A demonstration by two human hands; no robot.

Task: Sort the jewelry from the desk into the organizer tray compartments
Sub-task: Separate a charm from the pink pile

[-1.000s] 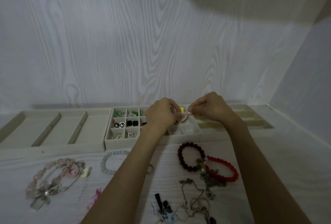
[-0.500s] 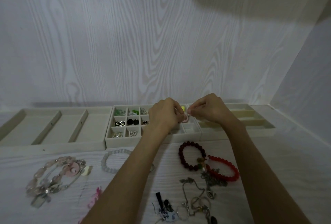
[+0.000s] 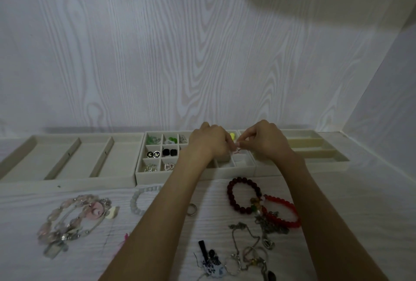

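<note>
Two hands are working close together over the small-cell organizer tray [image 3: 195, 174], hardly shifted against half a second ago; only the pink piece between them is sitting a touch lower and more to the right.

Left of the hands: the long-slot tray [image 3: 67, 177] is standing bare, and the filled cells just beside the left wrist are holding green studs [image 3: 153, 140], butterfly studs [image 3: 153, 154] and black studs [image 3: 170, 152]. On the bench, nearer than that, the pink bead necklace [image 3: 67, 220] and pale bead bracelet [image 3: 137, 202] are waiting.

Left hand [image 3: 210, 143]: fingers curled in, tips meeting the pink earring [image 3: 236, 150], apparently pinching it. Right hand [image 3: 264, 141]: thumb and forefinger pinching the same piece from the other side. Earring is hanging just above the right-hand cells of the tray, not yet down in one. What exactly the fingers are doing to it is too small to tell.

Below the hands, between the forearms: silver ring [image 3: 191, 209], dark red bracelet [image 3: 243, 195], bright red bracelet [image 3: 283, 213], tangled chains [image 3: 249, 256].

Judgement: the small drop is suggesting the placing is nearing, with most of the bench pieces still unsorted.
</note>
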